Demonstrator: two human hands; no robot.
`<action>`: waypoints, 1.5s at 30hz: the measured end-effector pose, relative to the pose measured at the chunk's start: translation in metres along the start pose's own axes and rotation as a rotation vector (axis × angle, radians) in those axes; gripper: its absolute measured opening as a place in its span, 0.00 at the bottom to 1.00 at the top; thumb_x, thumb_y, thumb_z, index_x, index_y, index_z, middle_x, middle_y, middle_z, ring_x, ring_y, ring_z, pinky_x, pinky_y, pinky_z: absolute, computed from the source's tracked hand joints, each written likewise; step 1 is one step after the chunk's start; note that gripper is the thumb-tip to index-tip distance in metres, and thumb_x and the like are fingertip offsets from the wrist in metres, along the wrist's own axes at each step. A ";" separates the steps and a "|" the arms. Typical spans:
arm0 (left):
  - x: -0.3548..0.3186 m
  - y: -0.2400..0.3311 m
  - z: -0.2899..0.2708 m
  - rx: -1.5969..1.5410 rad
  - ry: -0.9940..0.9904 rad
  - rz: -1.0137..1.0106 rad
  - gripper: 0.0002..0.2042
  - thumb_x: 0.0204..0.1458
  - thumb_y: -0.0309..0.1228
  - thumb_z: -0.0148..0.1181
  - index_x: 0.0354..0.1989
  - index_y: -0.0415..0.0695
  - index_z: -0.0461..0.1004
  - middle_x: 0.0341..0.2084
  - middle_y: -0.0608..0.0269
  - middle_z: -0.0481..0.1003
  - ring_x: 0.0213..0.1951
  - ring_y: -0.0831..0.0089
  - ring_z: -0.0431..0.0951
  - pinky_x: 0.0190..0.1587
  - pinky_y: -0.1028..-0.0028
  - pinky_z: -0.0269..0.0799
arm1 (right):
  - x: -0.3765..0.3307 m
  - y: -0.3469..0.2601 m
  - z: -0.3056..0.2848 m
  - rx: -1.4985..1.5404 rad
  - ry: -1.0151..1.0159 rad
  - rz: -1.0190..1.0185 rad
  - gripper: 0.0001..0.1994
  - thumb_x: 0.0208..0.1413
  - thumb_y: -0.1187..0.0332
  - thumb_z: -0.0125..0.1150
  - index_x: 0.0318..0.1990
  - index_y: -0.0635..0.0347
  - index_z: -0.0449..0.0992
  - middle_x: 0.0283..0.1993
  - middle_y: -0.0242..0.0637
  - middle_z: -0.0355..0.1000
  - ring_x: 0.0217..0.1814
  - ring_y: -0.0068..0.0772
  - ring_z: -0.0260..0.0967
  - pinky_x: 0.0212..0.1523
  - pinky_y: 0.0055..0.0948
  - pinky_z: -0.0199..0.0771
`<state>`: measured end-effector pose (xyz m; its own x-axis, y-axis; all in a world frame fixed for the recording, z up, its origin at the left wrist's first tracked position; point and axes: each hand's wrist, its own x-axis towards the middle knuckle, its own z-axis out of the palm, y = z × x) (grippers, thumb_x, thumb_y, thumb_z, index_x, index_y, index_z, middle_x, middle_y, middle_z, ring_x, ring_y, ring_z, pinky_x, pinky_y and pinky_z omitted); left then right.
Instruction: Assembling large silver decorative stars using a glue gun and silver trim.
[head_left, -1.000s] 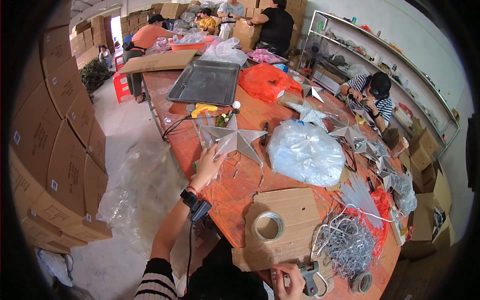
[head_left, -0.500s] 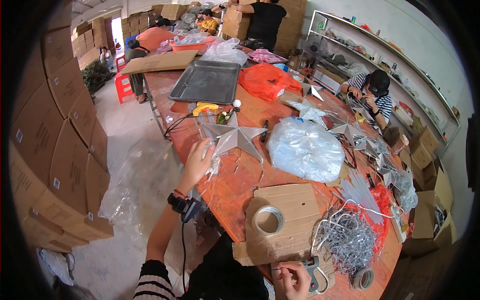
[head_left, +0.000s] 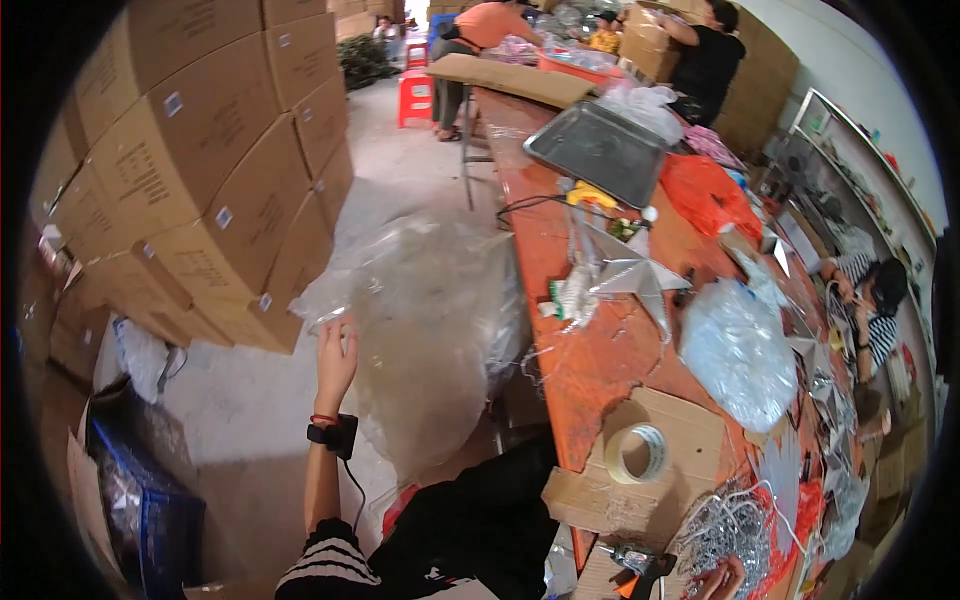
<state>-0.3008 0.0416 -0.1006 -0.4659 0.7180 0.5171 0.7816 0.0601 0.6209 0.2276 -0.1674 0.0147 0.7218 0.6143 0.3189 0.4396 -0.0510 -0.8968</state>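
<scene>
My left hand [head_left: 337,358], with a black wrist device and a red band, reaches out over the floor left of the table. Its fingers are stretched and slightly apart at the edge of a large clear plastic bag [head_left: 415,340]. My right hand [head_left: 722,580] is cut by the lower edge, beside a heap of silver tinsel [head_left: 715,540]; its fingers are partly hidden. A glue gun [head_left: 640,558] lies to its left. On the table, a silver star [head_left: 640,277] sits near a white glove-like bundle [head_left: 572,298].
Stacked cartons [head_left: 215,190] stand at the left, with a blue bin [head_left: 140,500] below. The orange table [head_left: 590,375] bears a tape roll [head_left: 637,453], cardboard, a stuffed plastic bag [head_left: 740,350] and a black tray [head_left: 600,150]. Other people work at the back and right.
My view has swung left. My left hand has left the star and white bundle for the plastic bag's edge. My right hand has moved from left of the glue gun to its right, by the tinsel.
</scene>
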 end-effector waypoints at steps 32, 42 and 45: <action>-0.124 -0.169 0.047 -0.481 -0.444 -1.079 0.20 0.44 0.49 0.51 0.36 0.46 0.73 0.28 0.67 0.71 0.26 0.75 0.70 0.27 0.75 0.65 | -0.008 0.008 0.000 -0.269 0.020 -0.088 0.10 0.56 0.68 0.46 0.39 0.68 0.67 0.24 0.39 0.64 0.21 0.26 0.60 0.24 0.23 0.62; -0.027 -0.074 -0.010 -1.060 -0.249 -0.821 0.21 0.53 0.43 0.45 0.51 0.43 0.61 0.45 0.68 0.66 0.46 0.76 0.65 0.45 0.74 0.62 | -0.008 0.008 0.010 -0.148 -0.090 -0.197 0.09 0.56 0.69 0.46 0.36 0.68 0.68 0.25 0.40 0.65 0.21 0.27 0.60 0.23 0.24 0.61; 0.000 -0.009 -0.036 -1.000 -0.271 -0.786 0.23 0.52 0.45 0.46 0.53 0.43 0.61 0.48 0.70 0.63 0.48 0.79 0.61 0.47 0.78 0.57 | -0.010 0.004 0.011 -0.175 -0.070 -0.209 0.08 0.56 0.70 0.45 0.36 0.68 0.67 0.25 0.39 0.65 0.21 0.27 0.60 0.23 0.24 0.61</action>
<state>-0.3229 0.0161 -0.0855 -0.4652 0.8505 -0.2455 -0.3611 0.0709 0.9298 0.2161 -0.1652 0.0043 0.5700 0.6783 0.4637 0.6647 -0.0490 -0.7455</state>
